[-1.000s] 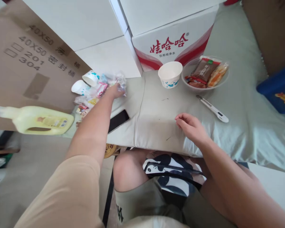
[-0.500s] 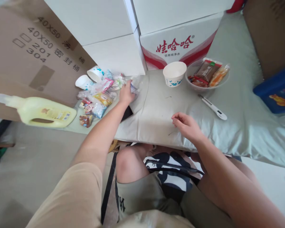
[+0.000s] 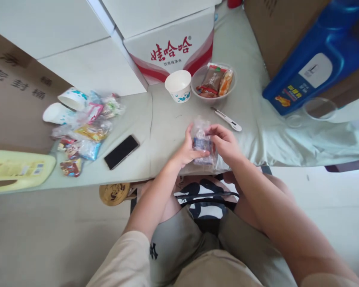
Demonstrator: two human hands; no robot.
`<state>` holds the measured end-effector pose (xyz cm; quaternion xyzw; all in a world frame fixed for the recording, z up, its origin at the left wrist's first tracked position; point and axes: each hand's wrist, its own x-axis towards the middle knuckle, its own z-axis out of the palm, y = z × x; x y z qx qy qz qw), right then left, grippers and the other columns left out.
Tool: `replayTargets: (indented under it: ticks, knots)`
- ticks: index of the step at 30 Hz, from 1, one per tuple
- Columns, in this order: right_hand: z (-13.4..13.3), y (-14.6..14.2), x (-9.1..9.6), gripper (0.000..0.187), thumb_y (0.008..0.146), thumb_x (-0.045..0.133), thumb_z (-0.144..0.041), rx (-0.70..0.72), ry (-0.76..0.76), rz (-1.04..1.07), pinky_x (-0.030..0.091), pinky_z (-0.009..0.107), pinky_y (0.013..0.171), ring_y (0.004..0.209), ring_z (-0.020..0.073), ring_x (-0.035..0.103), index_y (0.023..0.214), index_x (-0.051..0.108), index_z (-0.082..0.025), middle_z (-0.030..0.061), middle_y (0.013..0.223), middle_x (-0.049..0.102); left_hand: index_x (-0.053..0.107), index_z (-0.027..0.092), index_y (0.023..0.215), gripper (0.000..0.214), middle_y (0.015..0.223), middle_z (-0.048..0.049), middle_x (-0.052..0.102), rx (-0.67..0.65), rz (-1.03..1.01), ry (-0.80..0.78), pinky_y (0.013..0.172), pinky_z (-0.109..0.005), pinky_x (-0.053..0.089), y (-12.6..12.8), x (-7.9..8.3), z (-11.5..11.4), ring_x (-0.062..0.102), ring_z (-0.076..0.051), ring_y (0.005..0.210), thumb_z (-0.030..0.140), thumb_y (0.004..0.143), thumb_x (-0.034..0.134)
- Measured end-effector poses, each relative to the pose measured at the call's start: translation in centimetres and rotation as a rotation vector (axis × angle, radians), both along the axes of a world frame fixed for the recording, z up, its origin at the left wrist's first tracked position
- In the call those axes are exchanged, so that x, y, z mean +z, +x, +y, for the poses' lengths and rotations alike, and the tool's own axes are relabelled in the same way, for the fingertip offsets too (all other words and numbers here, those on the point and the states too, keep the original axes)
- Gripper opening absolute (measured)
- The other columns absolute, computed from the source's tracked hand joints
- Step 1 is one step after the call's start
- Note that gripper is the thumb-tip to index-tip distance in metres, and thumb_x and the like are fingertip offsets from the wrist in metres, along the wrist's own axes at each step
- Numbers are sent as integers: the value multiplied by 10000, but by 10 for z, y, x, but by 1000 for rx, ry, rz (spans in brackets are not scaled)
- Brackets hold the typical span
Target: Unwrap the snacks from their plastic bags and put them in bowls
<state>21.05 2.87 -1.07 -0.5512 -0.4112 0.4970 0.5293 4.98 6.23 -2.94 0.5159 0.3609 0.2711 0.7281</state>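
Observation:
Between my hands, over the front of the covered table, is a clear plastic packet with a blue label (image 3: 202, 143). My left hand (image 3: 187, 150) grips its left side, thumb across the front. My right hand (image 3: 225, 142) pinches its upper right part; what exactly the fingertips hold is partly hidden. Just beyond my right hand lies a white utility knife (image 3: 227, 119). Behind the packet a paper cup (image 3: 178, 87) with blue leaf marks stands upright, beside a clear bowl (image 3: 233, 85) of wrapped snacks.
At left lie several wrapped snacks (image 3: 91, 131) and two tipped paper cups (image 3: 55, 113). A phone (image 3: 121, 152) rests near the front edge. A yellow bottle (image 3: 20, 169) lies at far left; a blue bottle (image 3: 314, 67) stands at right. White cartons (image 3: 173, 44) line the back.
My left hand has brought the clear packet from the snack pile at left to the front middle. My right hand has closed on it too. The view has shifted right.

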Motion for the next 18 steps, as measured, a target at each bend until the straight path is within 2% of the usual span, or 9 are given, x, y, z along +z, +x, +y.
replayTargets:
  ticks: [2,4,6,8,11,14,16,18]
  knots:
    - [0,6,-2,341,725,520,-256,-35,72,-93,519,320,645,765,190,629,1052,618,-246,26,884,698,65,407,1626,1401,1236,-90,692,55,-7,-13,987,-463,554,9,-1,9,714,-252,1053,465,569,983]
    - [1,12,-2,393,741,511,-207,-58,196,-244,555,390,825,933,231,664,1110,640,-252,29,846,692,177,362,1614,1290,1162,-70,704,119,42,54,994,-437,548,16,-2,17,709,-231,1029,444,600,970]
    - [2,16,-4,373,752,499,-162,-45,317,-437,513,469,1008,1062,259,660,1048,704,-256,45,868,713,281,332,1580,1190,1137,-51,700,169,71,152,1014,-412,535,22,-3,22,695,-211,1020,403,610,966]
    - [3,19,-6,336,775,492,-136,-23,373,-607,461,514,1097,1135,281,641,941,754,-263,61,941,740,381,323,1523,1068,1194,-44,687,208,50,228,1045,-399,517,27,-4,26,679,-201,1049,365,622,954]
    - [3,18,-9,368,827,488,-132,-25,346,-736,433,543,1134,1213,299,609,986,788,-275,73,1098,753,585,293,1320,734,1251,-46,683,188,-5,248,1029,-383,522,29,-3,29,664,-214,1091,372,669,912]
    - [2,16,-8,374,899,489,-176,-20,329,-773,390,573,1168,1305,308,564,1102,780,-296,74,1245,730,676,257,1078,420,1106,-39,709,134,-49,138,866,-337,559,25,0,31,675,-199,964,464,747,834]
    - [1,17,-6,349,931,497,-227,42,368,-775,374,574,1185,1367,310,529,1132,771,-303,69,1321,704,671,243,973,323,971,-27,695,190,-63,70,740,-299,544,21,2,34,655,-163,830,498,802,773]
    - [2,23,-5,327,928,509,-255,61,394,-780,404,547,1171,1342,306,559,1132,764,-279,86,1343,693,662,238,931,275,876,-14,668,286,-51,61,655,-270,509,15,1,37,617,-136,731,473,823,754]
